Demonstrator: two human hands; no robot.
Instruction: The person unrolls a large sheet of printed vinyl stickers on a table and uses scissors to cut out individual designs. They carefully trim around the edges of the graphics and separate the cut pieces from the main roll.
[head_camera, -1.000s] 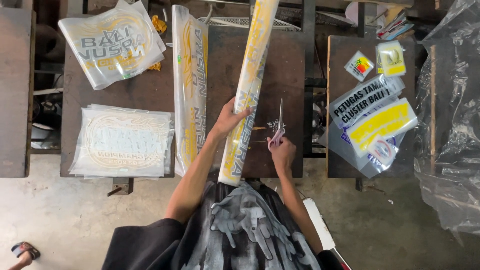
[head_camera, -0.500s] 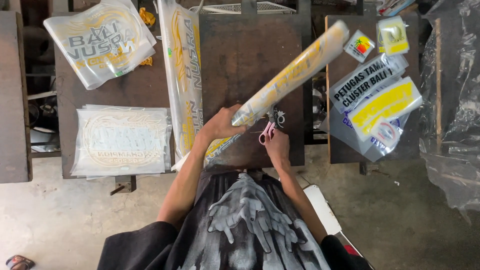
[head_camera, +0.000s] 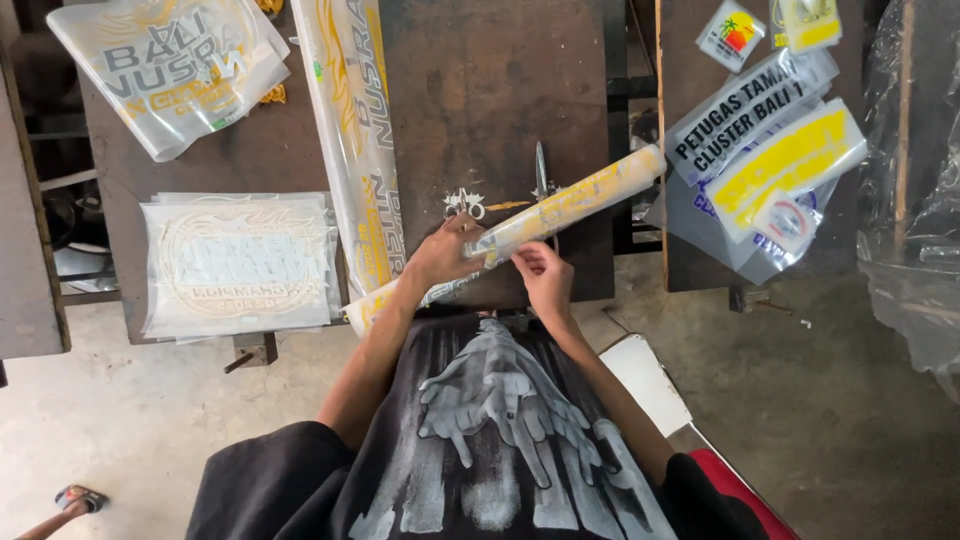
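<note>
A long roll of clear film printed in yellow (head_camera: 600, 185) lies slantwise over the near edge of the dark wooden table (head_camera: 500, 90). My left hand (head_camera: 445, 250) grips the roll near its middle. My right hand (head_camera: 545, 275) pinches the roll's lower edge just to the right of the left hand. A pair of scissors (head_camera: 541, 172) lies on the table just behind the roll, with no hand on it. A small white cut-out piece (head_camera: 463, 203) sits beside the scissors.
A second long printed film strip (head_camera: 355, 130) lies left of my hands. A flat stack of clear printed sheets (head_camera: 240, 260) and a crumpled sheet (head_camera: 170, 70) are farther left. Printed stickers (head_camera: 770, 150) cover the right table. A plastic bag (head_camera: 920, 200) hangs at right.
The roll has swung down from nearly upright to slanting low across the table edge. My right hand has let go of the scissors, which now lie on the table, and has taken the roll.
</note>
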